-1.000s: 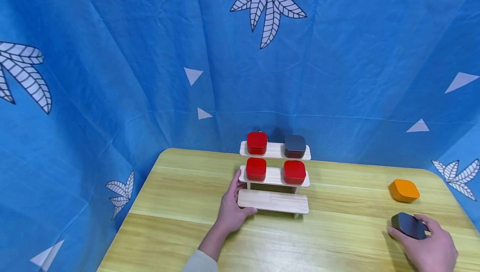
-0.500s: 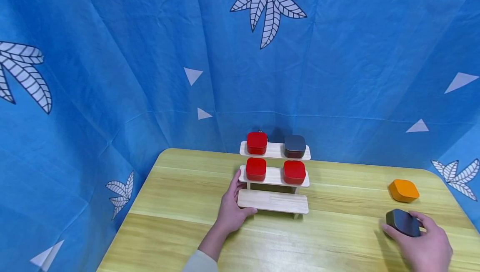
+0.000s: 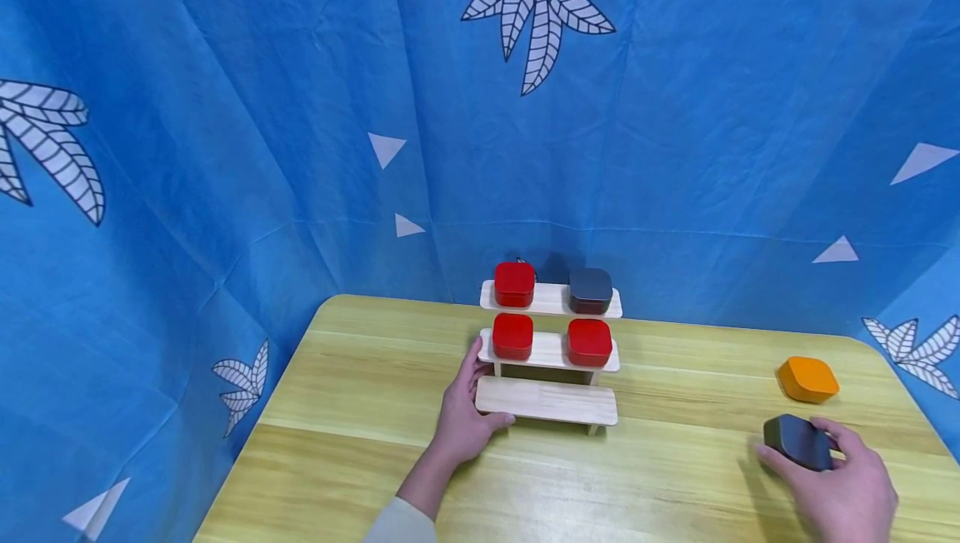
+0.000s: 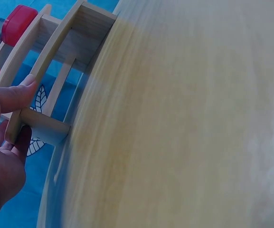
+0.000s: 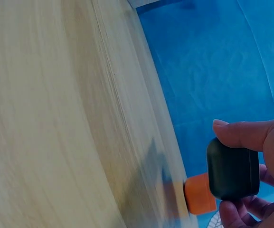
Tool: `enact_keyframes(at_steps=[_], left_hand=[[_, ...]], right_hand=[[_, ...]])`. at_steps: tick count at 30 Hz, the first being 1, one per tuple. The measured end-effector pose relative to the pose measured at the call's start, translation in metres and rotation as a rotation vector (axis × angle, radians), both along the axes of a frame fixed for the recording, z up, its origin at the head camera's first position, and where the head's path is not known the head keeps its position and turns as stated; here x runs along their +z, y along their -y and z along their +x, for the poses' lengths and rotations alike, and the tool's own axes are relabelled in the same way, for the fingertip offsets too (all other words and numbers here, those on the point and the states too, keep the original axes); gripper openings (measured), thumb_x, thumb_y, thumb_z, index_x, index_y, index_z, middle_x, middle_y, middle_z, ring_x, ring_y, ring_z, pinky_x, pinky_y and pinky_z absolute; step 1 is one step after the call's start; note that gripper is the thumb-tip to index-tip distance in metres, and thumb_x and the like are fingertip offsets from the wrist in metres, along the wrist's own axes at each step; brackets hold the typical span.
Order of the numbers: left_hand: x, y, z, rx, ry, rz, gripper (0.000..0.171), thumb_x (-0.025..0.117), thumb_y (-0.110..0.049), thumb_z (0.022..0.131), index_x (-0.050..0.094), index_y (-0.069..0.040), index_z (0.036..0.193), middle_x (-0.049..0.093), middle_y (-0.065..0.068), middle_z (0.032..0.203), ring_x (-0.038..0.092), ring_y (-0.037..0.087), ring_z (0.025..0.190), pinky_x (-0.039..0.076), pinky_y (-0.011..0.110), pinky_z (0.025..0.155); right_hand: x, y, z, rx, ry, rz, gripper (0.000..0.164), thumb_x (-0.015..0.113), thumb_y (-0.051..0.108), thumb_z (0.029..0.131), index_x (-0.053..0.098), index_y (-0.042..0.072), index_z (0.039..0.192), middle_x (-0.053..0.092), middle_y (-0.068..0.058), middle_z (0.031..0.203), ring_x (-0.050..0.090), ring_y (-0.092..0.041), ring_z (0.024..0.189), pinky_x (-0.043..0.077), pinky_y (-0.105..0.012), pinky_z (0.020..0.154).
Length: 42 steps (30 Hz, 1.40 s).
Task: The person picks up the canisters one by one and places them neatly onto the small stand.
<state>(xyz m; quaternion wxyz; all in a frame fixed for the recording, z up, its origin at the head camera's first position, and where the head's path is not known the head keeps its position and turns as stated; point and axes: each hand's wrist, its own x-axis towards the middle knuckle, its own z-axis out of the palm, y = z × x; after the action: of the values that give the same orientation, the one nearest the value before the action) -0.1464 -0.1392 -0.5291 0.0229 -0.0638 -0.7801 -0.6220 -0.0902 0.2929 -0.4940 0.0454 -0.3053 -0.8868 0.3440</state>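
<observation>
A three-tier wooden stand (image 3: 545, 401) stands on the table. My left hand (image 3: 463, 426) grips the left end of its lowest step; in the left wrist view the thumb (image 4: 19, 96) lies on the board and fingers curl beneath. Two red boxes (image 3: 513, 336) (image 3: 589, 343) sit on the middle step. The top step bears a red box (image 3: 514, 285) at left and a dark box (image 3: 590, 291) at right. At the right, my right hand (image 3: 847, 480) holds a small black rounded box (image 3: 798, 443) between thumb and fingers, tilted above the tabletop.
An orange box (image 3: 808, 380) lies on the wooden table (image 3: 690, 460) at the right, beyond the held black box. Blue cloth (image 3: 675, 110) with leaf prints hangs behind the table and down its left side.
My right hand has moved a little left and away from me, carrying the black box. The left hand and the stand have stayed in place.
</observation>
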Motion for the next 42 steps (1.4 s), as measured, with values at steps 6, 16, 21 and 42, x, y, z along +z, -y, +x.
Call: enact_keyframes(at_steps=[6,16,21,42], left_hand=[[0.000,0.000,0.000,0.005,-0.002,-0.006,0.126,0.088,0.008,0.069,0.016,-0.045,0.158,0.044,-0.004,0.146,0.045,0.017,0.131,0.045,0.027,0.100],[0.000,0.000,-0.001,0.003,-0.014,-0.006,0.126,0.087,0.009,0.068,0.016,-0.043,0.158,0.045,-0.003,0.145,0.046,0.017,0.131,0.044,0.027,0.102],[-0.001,0.000,-0.001,0.002,-0.006,-0.013,0.125,0.088,0.008,0.069,0.016,-0.042,0.158,0.044,-0.002,0.146,0.046,0.018,0.131,0.045,0.027,0.101],[-0.002,0.000,-0.001,0.008,-0.011,-0.014,0.126,0.088,0.007,0.068,0.016,-0.044,0.158,0.045,-0.004,0.145,0.046,0.016,0.131,0.043,0.028,0.103]], right_hand=[[0.001,0.002,0.001,0.025,-0.034,0.010,0.092,0.086,0.047,0.074,0.046,-0.002,0.141,0.044,-0.036,0.132,0.048,-0.050,0.108,0.034,-0.060,0.087],[-0.006,0.004,0.003,0.017,-0.008,-0.029,0.100,0.086,0.055,0.071,0.045,-0.001,0.144,0.044,-0.036,0.134,0.050,-0.051,0.109,0.035,-0.060,0.089],[-0.003,0.010,0.004,0.020,-0.010,-0.039,0.099,0.087,0.053,0.071,0.045,0.000,0.144,0.043,-0.035,0.134,0.049,-0.050,0.110,0.035,-0.060,0.089],[0.005,0.030,0.005,0.045,-0.067,-0.045,0.090,0.089,0.045,0.072,0.049,0.002,0.141,0.046,-0.030,0.137,0.052,-0.047,0.108,0.038,-0.051,0.079]])
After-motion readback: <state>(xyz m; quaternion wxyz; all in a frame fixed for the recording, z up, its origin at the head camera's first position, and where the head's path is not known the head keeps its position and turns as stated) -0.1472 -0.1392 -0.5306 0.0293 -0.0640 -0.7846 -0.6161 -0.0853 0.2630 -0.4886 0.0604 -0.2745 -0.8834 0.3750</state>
